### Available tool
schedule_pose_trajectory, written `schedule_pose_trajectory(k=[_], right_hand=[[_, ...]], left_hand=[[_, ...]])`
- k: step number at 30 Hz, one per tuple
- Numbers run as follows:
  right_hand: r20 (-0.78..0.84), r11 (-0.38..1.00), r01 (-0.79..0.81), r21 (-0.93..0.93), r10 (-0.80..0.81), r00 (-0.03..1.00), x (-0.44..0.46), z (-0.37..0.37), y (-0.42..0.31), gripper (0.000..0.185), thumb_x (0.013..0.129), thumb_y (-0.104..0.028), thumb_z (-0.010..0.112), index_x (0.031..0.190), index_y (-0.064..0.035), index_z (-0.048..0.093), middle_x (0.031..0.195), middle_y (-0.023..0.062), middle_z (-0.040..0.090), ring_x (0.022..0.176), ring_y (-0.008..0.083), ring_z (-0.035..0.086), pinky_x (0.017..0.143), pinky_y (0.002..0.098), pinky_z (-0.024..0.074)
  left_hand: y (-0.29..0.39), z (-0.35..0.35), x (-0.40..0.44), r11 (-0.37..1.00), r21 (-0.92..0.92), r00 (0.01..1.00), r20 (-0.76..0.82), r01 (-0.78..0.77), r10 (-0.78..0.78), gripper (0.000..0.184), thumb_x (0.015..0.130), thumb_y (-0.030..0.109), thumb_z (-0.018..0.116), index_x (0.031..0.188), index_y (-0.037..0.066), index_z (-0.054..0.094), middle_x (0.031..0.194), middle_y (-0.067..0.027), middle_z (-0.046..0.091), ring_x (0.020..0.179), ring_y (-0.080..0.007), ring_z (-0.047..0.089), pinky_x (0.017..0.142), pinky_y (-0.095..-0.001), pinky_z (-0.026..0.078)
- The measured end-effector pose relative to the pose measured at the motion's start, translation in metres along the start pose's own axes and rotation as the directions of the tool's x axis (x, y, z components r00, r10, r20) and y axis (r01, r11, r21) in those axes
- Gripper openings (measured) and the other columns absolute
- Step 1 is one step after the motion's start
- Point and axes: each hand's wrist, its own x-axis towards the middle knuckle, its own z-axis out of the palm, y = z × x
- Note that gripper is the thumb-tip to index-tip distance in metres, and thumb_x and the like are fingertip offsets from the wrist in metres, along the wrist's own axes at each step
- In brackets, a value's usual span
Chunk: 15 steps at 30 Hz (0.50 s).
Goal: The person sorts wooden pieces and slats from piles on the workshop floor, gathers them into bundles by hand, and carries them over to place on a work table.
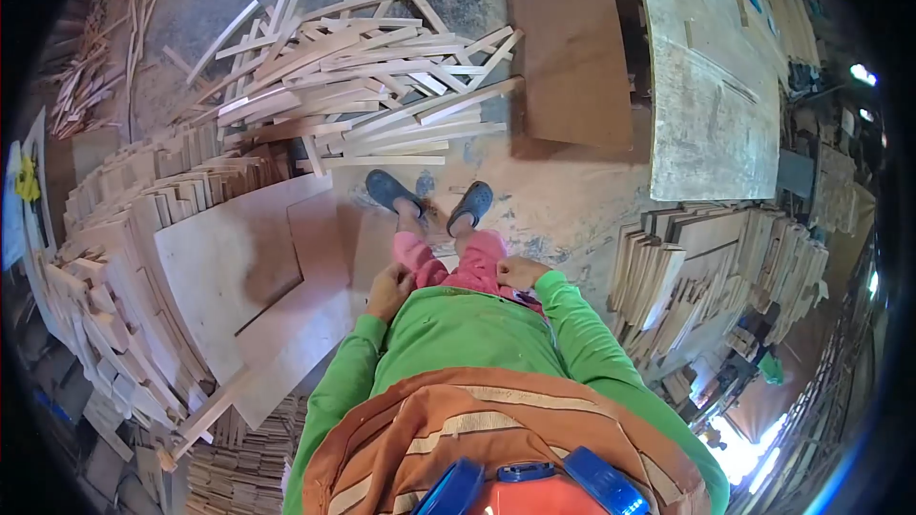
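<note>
My left hand is closed at the side of the pink trousers, its curled fingers against the cloth at the hip. On the other side, my right hand makes a fist at the waist, its fingertips at the trousers' edge just under the hem of the green top. Cloth seems pinched in both hands, though the fingertips are partly hidden. Beyond my feet, in dark clogs, lies a loose heap of wooden strips on the floor.
Stacked boards and a leaning plywood sheet stand at my left. To the right are more upright wood pieces. Farther ahead are a brown panel and a large pale board. Thin scraps lie far left.
</note>
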Motion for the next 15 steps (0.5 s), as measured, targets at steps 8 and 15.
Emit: schedule_pose_trajectory(k=[8,15], right_hand=[[0.219,0.950,0.068,-0.303,0.000,0.976,0.058,0.018,0.042,0.033,0.087,-0.027,0.058,0.104,-0.0017,0.070,0.095,0.0114,0.072,0.079,0.0291,0.063,0.072,0.0380,0.0524],[0.026,0.975,-0.057,-0.215,0.064,0.998,0.103,-0.018,0.071,0.033,0.086,-0.025,0.058,0.106,-0.0009,0.069,0.096,0.0133,0.073,0.079,0.0296,0.065,0.073,0.0393,0.0537]], left_hand=[[0.024,0.047,-0.033,0.989,0.142,0.999,-0.008,0.047,-0.046,0.018,0.089,0.017,0.062,0.101,0.004,0.067,0.085,-0.0129,0.070,0.075,-0.0284,0.065,0.071,-0.0370,0.052],[0.002,0.102,0.027,0.993,-0.116,0.994,-0.101,0.015,-0.027,0.024,0.090,0.011,0.061,0.113,0.004,0.065,0.099,-0.0099,0.070,0.084,-0.0239,0.065,0.080,-0.0325,0.051]])
